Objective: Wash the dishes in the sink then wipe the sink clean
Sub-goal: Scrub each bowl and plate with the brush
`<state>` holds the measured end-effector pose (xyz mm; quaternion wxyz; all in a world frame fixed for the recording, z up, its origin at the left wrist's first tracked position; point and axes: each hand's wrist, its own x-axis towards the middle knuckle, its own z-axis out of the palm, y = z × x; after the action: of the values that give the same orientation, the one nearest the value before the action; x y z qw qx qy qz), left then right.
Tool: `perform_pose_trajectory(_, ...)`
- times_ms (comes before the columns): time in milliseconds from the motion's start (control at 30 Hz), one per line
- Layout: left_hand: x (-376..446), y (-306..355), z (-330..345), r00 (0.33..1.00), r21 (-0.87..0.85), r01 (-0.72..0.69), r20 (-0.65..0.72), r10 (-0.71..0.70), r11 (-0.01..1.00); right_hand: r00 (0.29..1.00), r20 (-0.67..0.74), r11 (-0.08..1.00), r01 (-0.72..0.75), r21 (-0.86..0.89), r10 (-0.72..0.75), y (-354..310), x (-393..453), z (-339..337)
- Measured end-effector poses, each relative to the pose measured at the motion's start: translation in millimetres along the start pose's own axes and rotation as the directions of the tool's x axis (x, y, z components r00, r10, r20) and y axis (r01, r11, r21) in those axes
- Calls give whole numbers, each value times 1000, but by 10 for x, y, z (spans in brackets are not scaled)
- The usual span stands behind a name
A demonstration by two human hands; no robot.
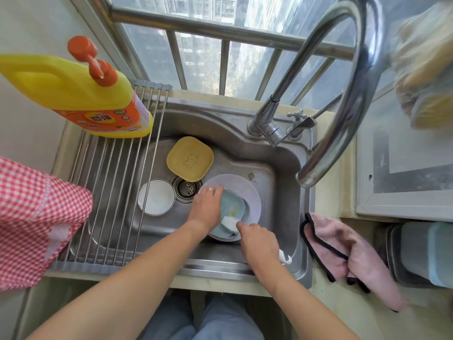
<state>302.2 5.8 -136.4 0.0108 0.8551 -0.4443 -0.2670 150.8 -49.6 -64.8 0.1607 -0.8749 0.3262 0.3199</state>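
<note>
You are holding a pale blue square dish (231, 212) inside the stainless sink (289, 168), where it is lying on a lilac round plate (252, 197) just right of the drain (186, 188). Your left hand (207, 204) is lying over the dish's left edge, fingers bent around it and gripping it. Your right hand (257, 239) is pinching a white sponge (230, 223) and pressing it on the dish's near part (a yellowish smear is showing on the dish above the sponge). A yellow square dish (190, 158) with a bear outline is sitting behind the drain, and a white round bowl (157, 197) is sitting to its left. A roll-up rack (115, 182) is covering the sink's left side, carrying a yellow detergent bottle (81, 94) with an orange pump. The curved faucet (355, 77) is arching over the right, and a pink cloth (348, 253) is lying on the surface beside the sink.
</note>
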Motion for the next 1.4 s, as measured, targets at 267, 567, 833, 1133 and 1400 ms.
perform_pose_trajectory(267, 9, 32, -183, 975, -351, 158, -90, -201, 923, 989, -104, 990, -92, 111, 104, 60, 16, 64)
perform_pose_trajectory(567, -391, -98, 90, 908, -206, 419, 87, -410, 884, 995, -90, 994, -44, 97, 53, -75, 21, 141)
perform_pose_trajectory(833, -261, -88, 27, 922, -368, 346, -40, -386, 863, 987, -122, 989, -88, 118, 102, 43, 104, 113)
perform_pose_trajectory(1133, -324, -80, 105, 920, -429, 335, -43, -389, 839, 998, 24, 976, -68, 205, 64, -16, 39, 69)
perform_pose_trajectory(1400, -358, -65, 134, 940, -390, 298, -42, -340, 871, 992, -73, 989, -93, 117, 102, 196, 156, -3)
